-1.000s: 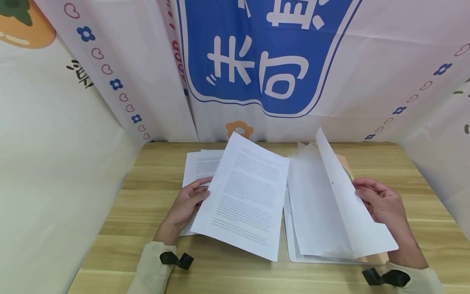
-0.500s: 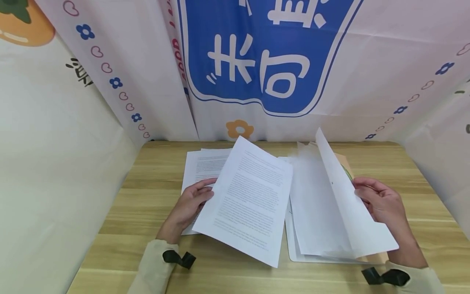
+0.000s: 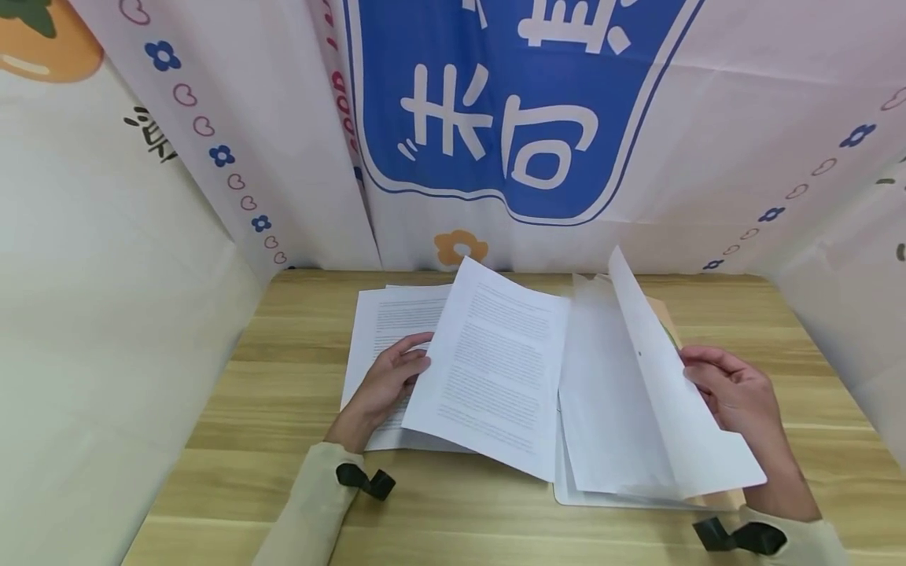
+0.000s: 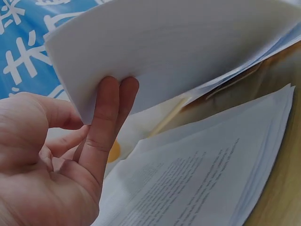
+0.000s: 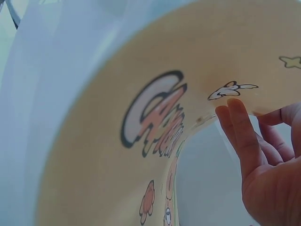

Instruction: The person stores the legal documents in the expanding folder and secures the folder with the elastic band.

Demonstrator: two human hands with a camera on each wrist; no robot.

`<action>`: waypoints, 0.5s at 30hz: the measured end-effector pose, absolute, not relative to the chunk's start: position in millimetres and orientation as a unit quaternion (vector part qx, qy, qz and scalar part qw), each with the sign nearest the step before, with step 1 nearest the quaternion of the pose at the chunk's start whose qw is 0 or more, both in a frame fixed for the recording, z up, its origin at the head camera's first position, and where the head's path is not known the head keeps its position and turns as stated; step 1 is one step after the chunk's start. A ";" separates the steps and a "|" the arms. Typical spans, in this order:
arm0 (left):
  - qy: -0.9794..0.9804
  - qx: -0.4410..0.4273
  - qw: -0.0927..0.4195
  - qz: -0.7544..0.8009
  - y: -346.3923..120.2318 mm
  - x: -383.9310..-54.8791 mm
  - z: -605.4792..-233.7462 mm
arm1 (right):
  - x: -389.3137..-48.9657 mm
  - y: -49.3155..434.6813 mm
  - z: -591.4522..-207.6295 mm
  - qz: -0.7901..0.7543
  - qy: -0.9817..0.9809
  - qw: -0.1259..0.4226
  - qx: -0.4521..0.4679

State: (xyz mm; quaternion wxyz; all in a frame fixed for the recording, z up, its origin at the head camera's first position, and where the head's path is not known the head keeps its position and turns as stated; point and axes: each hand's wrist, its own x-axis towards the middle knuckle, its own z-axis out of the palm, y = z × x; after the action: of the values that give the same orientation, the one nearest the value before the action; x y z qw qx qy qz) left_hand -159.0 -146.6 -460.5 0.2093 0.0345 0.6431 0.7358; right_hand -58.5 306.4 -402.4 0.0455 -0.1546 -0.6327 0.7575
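Note:
My left hand [image 3: 392, 377] pinches the left edge of a printed sheet [image 3: 495, 369] and holds it tilted above the table. In the left wrist view two fingers [image 4: 106, 122] lie under the printed sheet [image 4: 178, 47]. Under it a stack of printed pages [image 3: 392, 318] lies flat, seen from the left wrist as the page stack [image 4: 202, 183]. My right hand [image 3: 736, 393] grips the raised cover of an open folder [image 3: 658, 377], which stands up from the white inner pages. Close up, the fingers [image 5: 240, 136] press the yellow cartoon-printed cover [image 5: 141, 117].
The wooden table [image 3: 283, 440] is fenced on three sides by hanging printed cloth, with a blue panel [image 3: 510, 118] straight ahead. Bare wood shows at the front and at the left of the papers.
My left hand has carried the printed sheet to the right and a little away from me, so its right edge now overlaps the open folder. The right hand and cover stay put.

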 end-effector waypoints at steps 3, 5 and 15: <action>0.638 0.031 0.210 0.741 -144.4 -158.0 -461.8 | -58.1 304.1 -402.7 0.756 -0.633 0.048 -0.159; 0.634 0.032 0.208 0.744 -144.9 -157.0 -461.3 | -58.1 302.5 -403.4 0.756 -0.633 0.050 -0.161; 0.596 0.049 0.213 0.773 -145.1 -157.7 -457.0 | -58.6 300.9 -404.4 0.751 -0.638 0.051 -0.163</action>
State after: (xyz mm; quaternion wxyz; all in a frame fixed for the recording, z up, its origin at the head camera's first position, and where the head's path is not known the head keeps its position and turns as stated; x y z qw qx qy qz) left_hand -157.7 -145.1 -457.0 0.2131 0.0490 0.5959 0.7727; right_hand -58.6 300.9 -404.4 0.0514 -0.1631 -0.6377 0.7511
